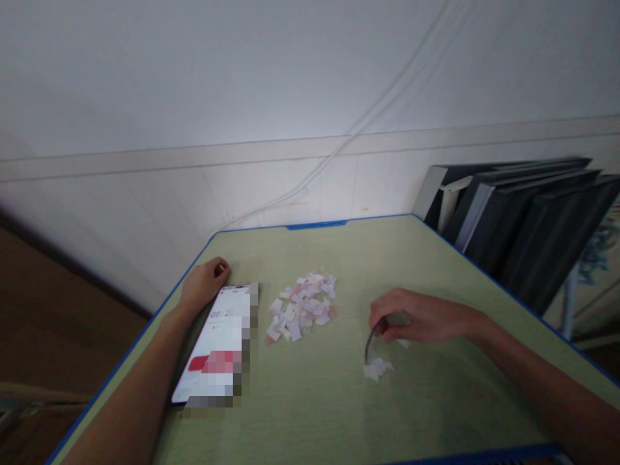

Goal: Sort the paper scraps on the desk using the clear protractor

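Note:
My right hand (407, 313) pinches a thin, curved dark metal tool (369, 345), possibly tweezers. The tool's lower end touches or hovers just above a small cluster of white paper scraps (378, 369); I cannot tell which. Another pale scrap (403, 343) lies just below the right hand. Loosely curled, my left hand (210, 276) rests at the table's left side with nothing visible in it. Beside that hand and forearm lies a phone (217, 336) with a lit screen, partly pixelated. Between both hands spreads a bigger heap of small white and pinkish paper scraps (303, 307).
The light green table (368, 252) has a blue edge and meets a white wall (290, 187). A white cable (334, 155) runs down the wall to the far left corner. Several dark, flat panels or folders (513, 226) lean along the right side.

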